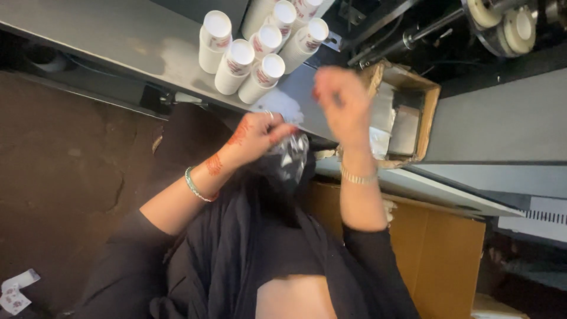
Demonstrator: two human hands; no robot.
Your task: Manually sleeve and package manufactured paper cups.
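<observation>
Below the grey bench (pixel 118 35), the left hand (pixel 257 136) pinches a crinkled clear plastic bag (pixel 290 155). At two o'clock from it, the blurred right hand (pixel 339 100) is raised, grip unclear. White cups (pixel 254 47) stand at twelve o'clock.

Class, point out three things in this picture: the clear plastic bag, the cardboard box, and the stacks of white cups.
plastic bag (pixel 291 155), head view, crinkled middle of the bag.
cardboard box (pixel 430 115), head view, its right wall.
white cups (pixel 241 52), head view, top of a middle stack.
</observation>
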